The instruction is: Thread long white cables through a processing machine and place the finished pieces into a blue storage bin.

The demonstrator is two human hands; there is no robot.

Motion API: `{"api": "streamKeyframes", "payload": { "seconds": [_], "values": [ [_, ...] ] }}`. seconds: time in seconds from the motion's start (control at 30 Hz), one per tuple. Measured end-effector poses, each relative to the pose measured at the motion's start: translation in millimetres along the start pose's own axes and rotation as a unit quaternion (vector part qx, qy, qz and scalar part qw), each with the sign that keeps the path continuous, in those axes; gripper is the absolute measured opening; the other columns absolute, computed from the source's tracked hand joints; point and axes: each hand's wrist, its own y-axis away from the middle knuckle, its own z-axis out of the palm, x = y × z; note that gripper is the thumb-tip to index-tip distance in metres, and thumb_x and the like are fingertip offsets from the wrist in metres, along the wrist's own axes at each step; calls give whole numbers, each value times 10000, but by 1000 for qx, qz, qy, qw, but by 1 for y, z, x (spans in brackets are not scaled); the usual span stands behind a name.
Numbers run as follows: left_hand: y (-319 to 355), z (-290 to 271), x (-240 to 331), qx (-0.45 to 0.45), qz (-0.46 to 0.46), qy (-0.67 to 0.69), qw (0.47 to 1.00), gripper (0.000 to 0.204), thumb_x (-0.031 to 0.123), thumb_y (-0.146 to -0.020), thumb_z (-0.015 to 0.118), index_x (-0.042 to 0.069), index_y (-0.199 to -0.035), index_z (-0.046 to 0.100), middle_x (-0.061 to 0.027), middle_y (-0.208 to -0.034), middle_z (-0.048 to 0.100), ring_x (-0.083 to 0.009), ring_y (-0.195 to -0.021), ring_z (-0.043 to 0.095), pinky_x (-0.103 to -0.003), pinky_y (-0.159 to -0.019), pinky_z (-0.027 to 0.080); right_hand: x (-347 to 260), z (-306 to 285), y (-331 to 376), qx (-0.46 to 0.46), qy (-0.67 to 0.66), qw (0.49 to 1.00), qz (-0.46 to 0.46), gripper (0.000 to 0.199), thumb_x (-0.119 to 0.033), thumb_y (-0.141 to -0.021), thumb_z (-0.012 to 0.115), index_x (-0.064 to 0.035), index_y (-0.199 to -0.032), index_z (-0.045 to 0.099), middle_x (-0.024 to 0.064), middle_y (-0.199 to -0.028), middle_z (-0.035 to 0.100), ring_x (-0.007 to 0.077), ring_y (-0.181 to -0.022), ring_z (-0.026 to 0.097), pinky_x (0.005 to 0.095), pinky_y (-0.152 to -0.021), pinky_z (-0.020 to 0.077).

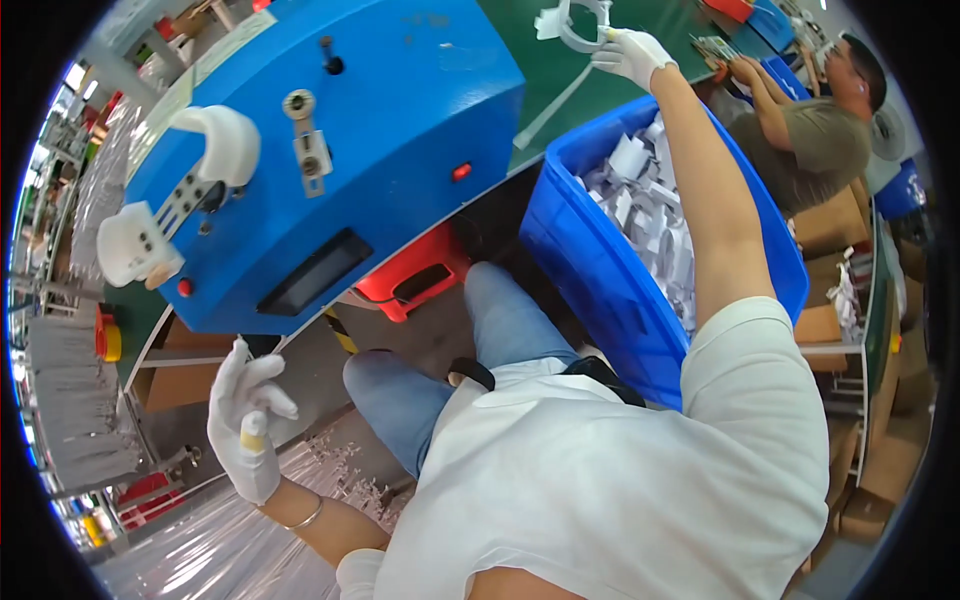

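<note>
My right hand (630,52), in a white glove, reaches far out over the green belt (560,70) and grips a white plastic ring part (580,25) with a strap hanging from it. My left hand (248,420), also gloved, hangs raised below the blue machine (400,110) with fingers apart and nothing in it. A blue bin (590,260) full of several white plastic parts stands under my right arm.
White curved holders (225,140) stick out of the machine's face. A red stool (415,280) stands under it. Another person (810,130) works at the belt to the right. Cardboard boxes (830,230) and clear plastic bags (220,540) lie around.
</note>
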Motion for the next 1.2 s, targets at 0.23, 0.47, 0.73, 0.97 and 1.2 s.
{"api": "streamKeyframes", "payload": {
  "seconds": [0.23,0.47,0.73,0.97,1.2],
  "values": [
    [-7,14,-9,40,-27,-30,998,731,449,-817,655,-52,-1310,451,-165,-1038,633,-106,-653,554,-220,-621,452,102,-51,43,-315,871,341,-159,115,-140,-674,599,-64,-707,679,144,-789,664,301,-707,652,391,-604,520],
    [-13,18,-8,17,-33,-26,999,664,390,-831,662,-44,-1298,472,-156,-1038,639,-104,-664,559,-219,-636,458,188,-74,120,-25,734,677,49,341,-88,-734,590,-78,-1067,658,173,-1018,654,334,-1014,610,411,-863,492],
    [-39,60,1,-38,0,48,998,378,92,-853,658,-39,-1196,567,-132,-1059,643,-119,-756,593,-246,-703,496,51,-76,104,-6,597,784,-172,38,-47,-719,529,-52,-692,555,109,-690,601,245,-644,586,345,-585,450],
    [-84,157,45,-114,458,-315,823,362,170,-687,751,130,-1037,669,-190,-1179,569,-368,-1068,554,-429,-897,461,-25,83,167,-288,255,919,-84,58,-94,-732,574,-40,-750,587,-35,-668,515,72,-662,499,241,-589,420],
    [-84,121,70,-6,494,-309,813,407,21,-598,691,132,-989,700,-113,-1077,633,-301,-959,608,-368,-803,515,-26,165,196,-329,414,635,-563,228,-196,-770,657,-58,-948,624,21,-928,626,86,-762,553,253,-642,460]
  ]
}}
